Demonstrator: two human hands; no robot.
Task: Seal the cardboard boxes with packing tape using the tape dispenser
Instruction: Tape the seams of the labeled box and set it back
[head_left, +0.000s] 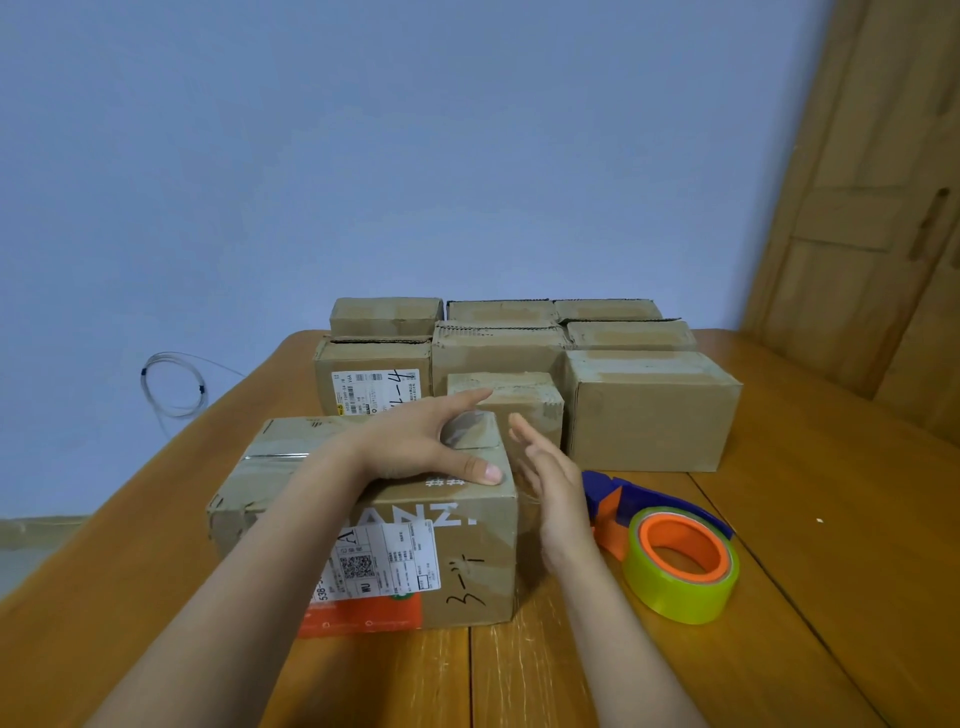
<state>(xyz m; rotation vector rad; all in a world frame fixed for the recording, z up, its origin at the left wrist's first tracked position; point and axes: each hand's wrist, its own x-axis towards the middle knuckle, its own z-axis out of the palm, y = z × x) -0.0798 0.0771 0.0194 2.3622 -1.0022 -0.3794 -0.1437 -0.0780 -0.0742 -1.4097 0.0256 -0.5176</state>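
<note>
A cardboard box (467, 551) with a shipping label and handwriting stands at the near centre of the wooden table (779, 649). My left hand (421, 441) lies flat on its top, fingers straight, thumb pressing the near right corner beside a strip of clear tape. My right hand (545, 478) is held open, fingers straight, just off the box's right side. The tape dispenser (670, 545), blue and orange with a yellow-green roll, lies on the table to the right of that hand, untouched.
Several more cardboard boxes (644, 410) stand in rows behind, near the blue wall. A coiled white cable (171, 384) hangs at the left beyond the table edge. A wooden door (883, 208) is at the right.
</note>
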